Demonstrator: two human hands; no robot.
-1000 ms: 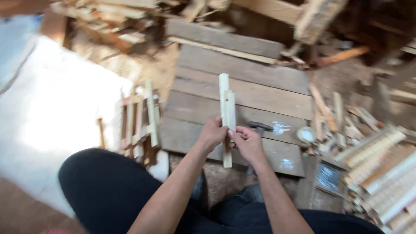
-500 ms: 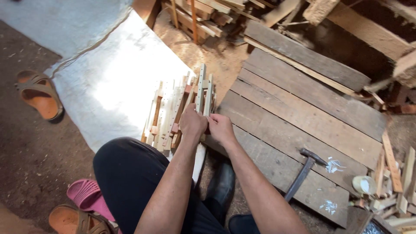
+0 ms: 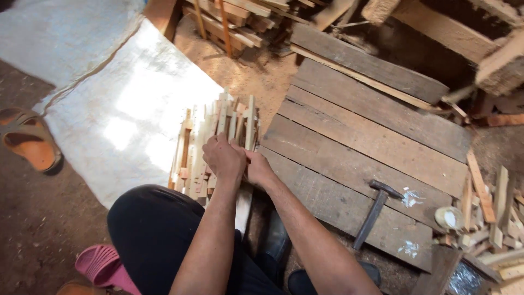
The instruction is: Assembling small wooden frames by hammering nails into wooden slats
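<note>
Weathered grey-brown planks (image 3: 376,147) form a low platform on the ground, boards running diagonally, gaps between them. Surrounding floor is packed dirt and sawdust. A pale sheet (image 3: 125,109), sunlit and overexposed in the middle, lies to the left of the platform. Beyond it, at the top of the frame, a heap of scrap timber (image 3: 240,16).

Left hand (image 3: 222,157) and right hand (image 3: 257,170) are together at the platform's left edge, both closed around thin wooden slats (image 3: 248,123). The held slats stand nearly upright, just beside or touching a stack of similar slats (image 3: 199,147) that rests on the edge of the sheet. Cannot tell which strips are held and which belong to the stack.

A hammer (image 3: 376,210), dark head and dark handle, lies flat on the planks, well apart from the hands. A small round tin (image 3: 448,217) sits near the platform's right corner, with loose offcuts (image 3: 491,207) beside it.

Hidden or cut off: fingertips are behind the slats. An orange sandal (image 3: 30,139) is cut by the left edge, a pink sandal (image 3: 103,267) partly under the dark trouser leg (image 3: 158,235). Lower ends of the held slats are behind the wrists
</note>
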